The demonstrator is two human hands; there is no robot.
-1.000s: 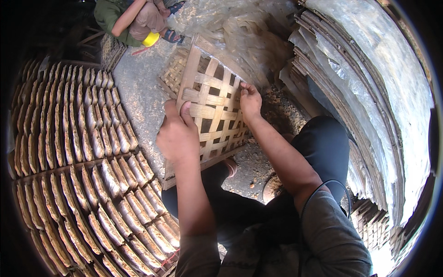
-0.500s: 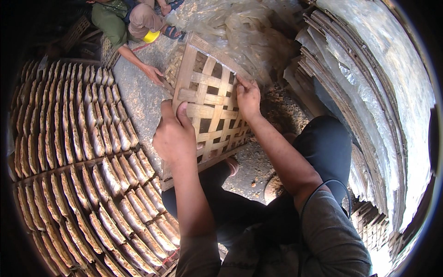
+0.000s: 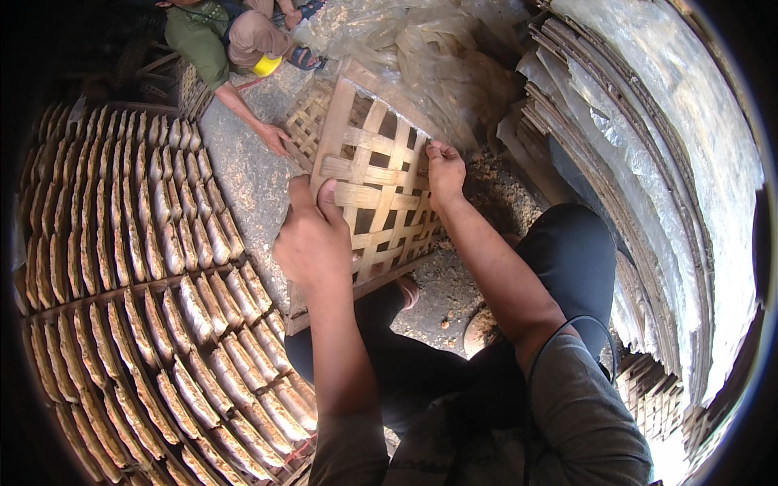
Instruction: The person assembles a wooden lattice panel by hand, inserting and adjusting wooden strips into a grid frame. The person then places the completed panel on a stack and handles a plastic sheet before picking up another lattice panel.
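Note:
A woven bamboo tray point(image 3: 375, 185) with a flat wooden frame is held up tilted in front of me, above my lap. My left hand point(image 3: 312, 235) grips its left frame edge, thumb on the near face and fingers curled behind. On the opposite edge, my right hand point(image 3: 445, 172) pinches the upper right side of the frame. Through the gaps in the lattice, dark ground shows. Behind the tray's upper left edge lies a second woven tray point(image 3: 307, 120), touched by another person's hand point(image 3: 273, 138).
Rows of upright whitish-brown slabs point(image 3: 146, 219) in wooden racks fill the left side. At the right stands a tall stack of trays with plastic sheets point(image 3: 640, 154). Crumpled clear plastic point(image 3: 405, 49) lies at the back. The other person point(image 3: 198, 36) sits at the far left.
The tray has shifted slightly right in my hands. My right hand's fingers have drawn in on its edge. More of the second tray shows behind it.

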